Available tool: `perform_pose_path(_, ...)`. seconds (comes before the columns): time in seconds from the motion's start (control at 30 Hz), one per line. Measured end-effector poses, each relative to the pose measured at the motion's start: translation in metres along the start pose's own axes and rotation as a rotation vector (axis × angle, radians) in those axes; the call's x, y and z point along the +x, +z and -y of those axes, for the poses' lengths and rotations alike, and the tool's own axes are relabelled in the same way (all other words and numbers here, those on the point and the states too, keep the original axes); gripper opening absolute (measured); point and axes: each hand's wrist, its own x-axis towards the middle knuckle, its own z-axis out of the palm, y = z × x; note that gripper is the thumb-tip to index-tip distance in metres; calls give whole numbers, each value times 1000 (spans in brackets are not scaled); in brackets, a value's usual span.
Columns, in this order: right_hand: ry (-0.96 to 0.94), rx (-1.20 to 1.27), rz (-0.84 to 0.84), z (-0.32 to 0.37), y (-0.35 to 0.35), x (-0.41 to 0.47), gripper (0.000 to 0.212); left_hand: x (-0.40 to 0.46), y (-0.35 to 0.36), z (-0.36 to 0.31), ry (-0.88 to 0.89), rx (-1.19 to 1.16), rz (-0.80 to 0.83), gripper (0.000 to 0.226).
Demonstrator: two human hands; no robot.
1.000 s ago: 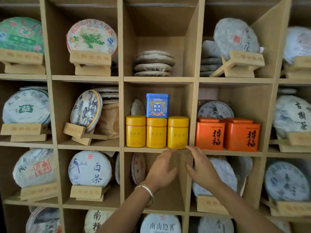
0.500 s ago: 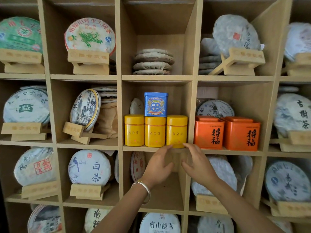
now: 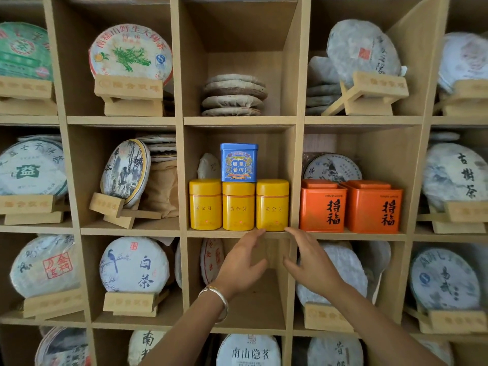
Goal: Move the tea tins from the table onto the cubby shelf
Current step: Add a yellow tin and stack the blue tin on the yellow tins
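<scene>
Three yellow tea tins stand in a row in the middle cubby: left, middle, right. A blue tin sits on top of the left and middle ones. Two orange tins stand in the cubby to the right. My left hand and my right hand reach up with relaxed fingers. Their fingertips are at the shelf edge, just below the right yellow tin on either side. Neither hand holds anything.
The wooden cubby shelf fills the view. Wrapped round tea cakes on wooden stands fill the surrounding cubbies. A stack of flat cakes lies in the cubby above. The cubby under my hands holds one cake at its left.
Both hands have risen from below the shelf edge to the base of the right yellow tin. The tins have not moved.
</scene>
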Motion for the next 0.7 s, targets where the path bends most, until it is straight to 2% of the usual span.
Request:
perform_pose_path(0.47, -26, 3, 31, 1, 5, 0, 66, 3, 1, -2, -20, -9, -12, 69)
perform_pose_path(0.7, -66, 15, 7, -2, 1, -6, 60, -6, -2, -3, 12, -7, -21, 62)
